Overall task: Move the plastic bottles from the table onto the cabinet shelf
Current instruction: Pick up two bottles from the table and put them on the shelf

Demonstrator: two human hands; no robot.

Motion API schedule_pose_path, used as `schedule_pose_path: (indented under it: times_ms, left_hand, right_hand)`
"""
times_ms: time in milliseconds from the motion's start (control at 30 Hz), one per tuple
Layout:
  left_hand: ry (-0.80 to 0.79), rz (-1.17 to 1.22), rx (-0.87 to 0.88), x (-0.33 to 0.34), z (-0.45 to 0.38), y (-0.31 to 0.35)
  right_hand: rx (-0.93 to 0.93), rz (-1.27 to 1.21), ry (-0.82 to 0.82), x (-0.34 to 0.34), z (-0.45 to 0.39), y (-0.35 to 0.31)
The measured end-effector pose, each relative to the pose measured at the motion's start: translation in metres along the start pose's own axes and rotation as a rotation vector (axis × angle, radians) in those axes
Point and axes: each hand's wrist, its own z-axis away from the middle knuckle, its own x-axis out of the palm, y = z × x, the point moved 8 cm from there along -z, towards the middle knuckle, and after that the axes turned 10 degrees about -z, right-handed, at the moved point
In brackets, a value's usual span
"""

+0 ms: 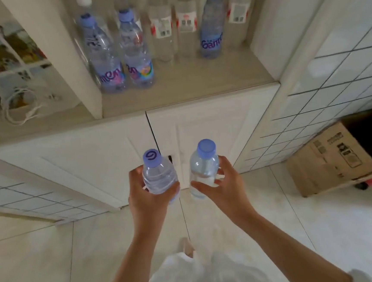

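Note:
My left hand [145,196] grips a clear plastic bottle [159,177] with a purple cap, held upright. My right hand [224,182] holds a second purple-capped bottle [203,168] beside it. Both are in front of the white cabinet doors, below the shelf [187,89]. On the shelf stand several bottles: two purple-labelled ones [119,56] at the front left, one purple bottle [212,24] at the right, and clear red-labelled ones [161,26] behind. The table is out of view.
A cardboard box [335,157] sits on the tiled floor at the right, against a white tiled wall. A printed bag with white cords [17,72] lies on the counter left of the shelf divider [67,54]. The shelf's front right part is bare.

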Motion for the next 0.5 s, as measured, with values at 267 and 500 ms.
schedule_pose_path:
  times_ms: [267,500]
  left_hand:
    - [0.018,0.066,0.141,0.003,-0.087,0.068]
    - [0.004,0.131,0.251,0.038,-0.141,0.132]
  right_hand:
    - [-0.072,-0.079,0.093,0.006,-0.087,-0.058]
    - [-0.178,-0.047,0.106,-0.011,-0.16,-0.108]
